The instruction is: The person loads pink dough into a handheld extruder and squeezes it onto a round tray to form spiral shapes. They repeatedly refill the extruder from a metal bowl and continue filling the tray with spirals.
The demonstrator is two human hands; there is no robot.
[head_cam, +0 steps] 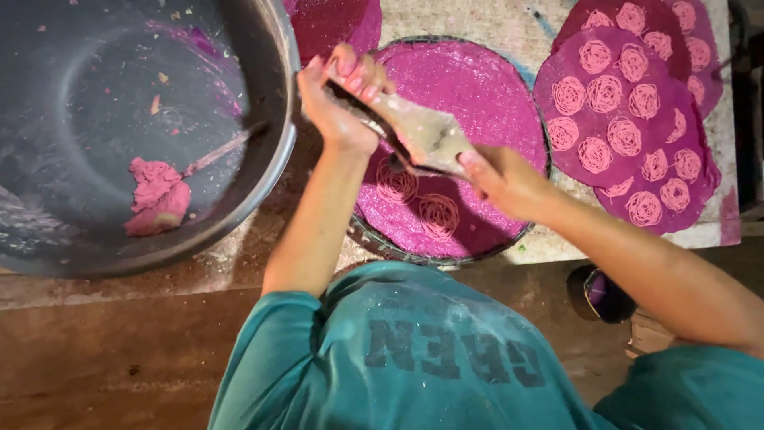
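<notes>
A person in a teal shirt (414,350) bends over a round woven tray (485,87) covered in magenta cloth, pressing pink dough through a dough-caked piping bag (422,131) held in both hands. The left hand (338,99) is closed tight round the twisted upper end of the bag, above and left of the tray's middle, fingers curled fully about it. The right hand (501,179) clasps the lower, wider end over the tray's middle, thumb on top; how its fingers lie beneath cannot be told. Judging by what lies on the tray, the work here is at an early stage: 2 coiled spirals of dough string (418,199) sit side by side in the tray's near half, directly under the bag, and the rest of the magenta surface remains bare. Right of the tray, overlapping round magenta mats (637,103) already carry many finished spirals in close rows, which suggests earlier rounds are complete. Left of the tray stands a large grey metal basin (263,119), touching or nearly touching its rim, with a small lump of pink dough (159,195) left in the bottom and a smeared stick or spoon (227,147) leaning beside it, so little dough appears to remain. A small dark cup (609,295) sits on the floor below the tray's right edge.
</notes>
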